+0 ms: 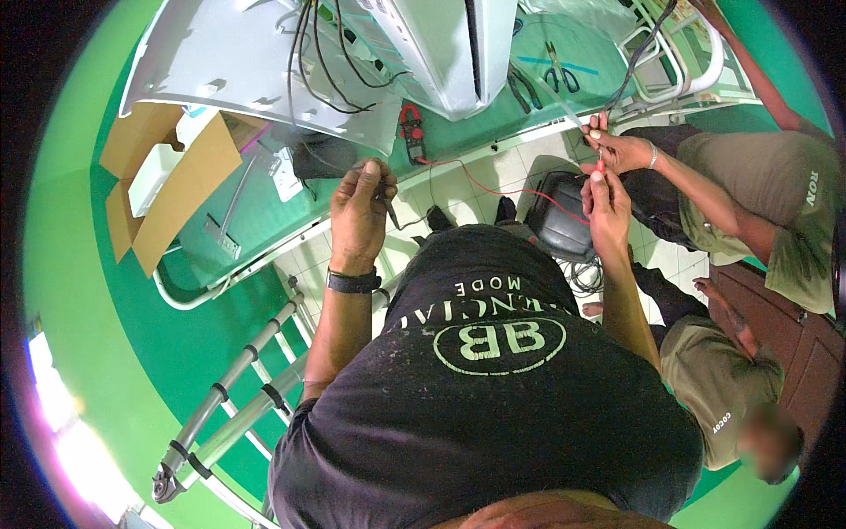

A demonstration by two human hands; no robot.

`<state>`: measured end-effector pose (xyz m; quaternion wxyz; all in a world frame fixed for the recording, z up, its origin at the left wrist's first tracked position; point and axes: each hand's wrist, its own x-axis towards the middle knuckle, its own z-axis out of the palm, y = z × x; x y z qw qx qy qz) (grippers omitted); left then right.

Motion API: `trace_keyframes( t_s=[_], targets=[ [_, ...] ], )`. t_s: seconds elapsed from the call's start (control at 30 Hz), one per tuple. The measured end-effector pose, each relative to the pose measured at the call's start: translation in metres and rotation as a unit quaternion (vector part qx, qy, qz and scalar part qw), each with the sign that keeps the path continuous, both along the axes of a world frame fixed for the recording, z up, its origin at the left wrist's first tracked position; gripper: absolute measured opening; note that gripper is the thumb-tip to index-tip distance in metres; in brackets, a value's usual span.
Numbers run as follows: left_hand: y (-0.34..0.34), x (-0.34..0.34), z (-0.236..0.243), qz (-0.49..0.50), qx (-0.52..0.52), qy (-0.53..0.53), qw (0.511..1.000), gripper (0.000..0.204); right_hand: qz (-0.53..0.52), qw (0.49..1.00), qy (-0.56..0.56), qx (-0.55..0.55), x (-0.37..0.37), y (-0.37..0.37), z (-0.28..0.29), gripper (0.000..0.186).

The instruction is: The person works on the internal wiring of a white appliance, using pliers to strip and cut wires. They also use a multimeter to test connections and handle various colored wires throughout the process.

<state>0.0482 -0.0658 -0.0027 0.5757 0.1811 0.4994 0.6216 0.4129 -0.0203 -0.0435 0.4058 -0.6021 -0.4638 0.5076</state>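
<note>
My left hand (357,212) pinches a black test probe (388,201), its lead trailing down. My right hand (608,207) grips a red test probe (600,166), held upright beside a co-worker's hand (617,150) at the end of dark wires (627,88). A red lead runs from that probe to a red-and-black clamp meter (412,132) lying on the green work surface (568,90). Above my hands stands a white appliance housing (423,44), with several dark wires (330,70) hanging over its left panel. The probe tips are too small to make out clearly.
An open cardboard box (211,185) is at left, pliers (527,88) and scissors (560,75) at back right. A ladder (238,370) lies lower left. A black padded object (561,220) is below the bed rail (229,286). Two people (749,194) occupy the right side.
</note>
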Motion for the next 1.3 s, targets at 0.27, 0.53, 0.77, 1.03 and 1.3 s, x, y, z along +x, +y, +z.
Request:
trace_keyframes(
  t_s=[0.27, 0.53, 0.77, 1.03, 1.3],
  targets=[
    [-0.001, -0.003, -0.003, 0.0, 0.0, -0.015, 1.0, 0.016, 0.002, 1.0, -0.006, 0.009, -0.002, 0.0, 0.003, 0.036],
    [0.001, 0.001, 0.0, 0.007, 0.006, -0.013, 1.0, 0.016, -0.02, 0.999, 0.029, -0.013, -0.003, 0.001, 0.007, 0.034],
    [0.003, -0.003, -0.003, -0.004, -0.003, -0.009, 1.0, 0.017, -0.033, 0.999, 0.041, 0.009, 0.001, -0.004, 0.01, 0.037],
    [0.007, -0.002, -0.006, -0.001, -0.004, -0.019, 1.0, 0.019, 0.067, 0.997, 0.015, 0.022, -0.027, -0.029, -0.014, 0.03],
    [0.014, 0.016, -0.009, -0.041, 0.003, -0.018, 0.999, 0.018, 0.246, 0.966, -0.047, 0.07, -0.093, -0.01, -0.021, 0.039]
  ],
)
